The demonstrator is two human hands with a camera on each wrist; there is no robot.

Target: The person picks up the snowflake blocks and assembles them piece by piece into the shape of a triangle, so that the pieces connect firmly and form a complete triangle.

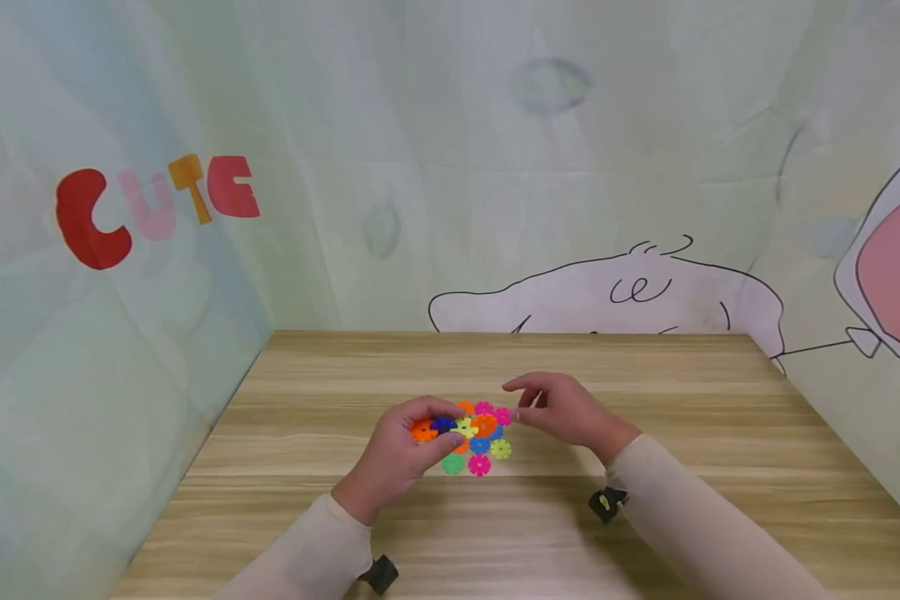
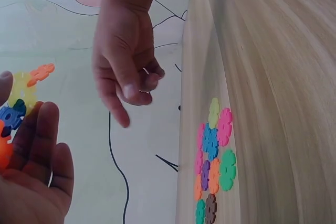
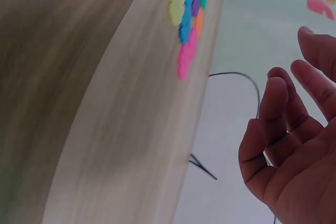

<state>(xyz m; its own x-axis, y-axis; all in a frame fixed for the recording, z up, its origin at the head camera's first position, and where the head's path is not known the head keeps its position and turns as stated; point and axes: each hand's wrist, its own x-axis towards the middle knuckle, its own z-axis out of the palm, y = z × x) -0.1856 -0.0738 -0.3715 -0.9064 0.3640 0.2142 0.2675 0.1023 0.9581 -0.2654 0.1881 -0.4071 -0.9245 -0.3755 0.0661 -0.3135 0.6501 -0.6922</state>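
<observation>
The left hand holds a few joined plastic flower pieces above the table. More flower pieces lie flat just beside. The right hand hovers near, fingers loosely bent, holding nothing.

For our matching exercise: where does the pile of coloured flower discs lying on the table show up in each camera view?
Head: the pile of discs lies centre, between the hands.
Left wrist: lower middle, on the table's edge-on surface.
Right wrist: top centre.
Shared landmark: the wooden table.
</observation>
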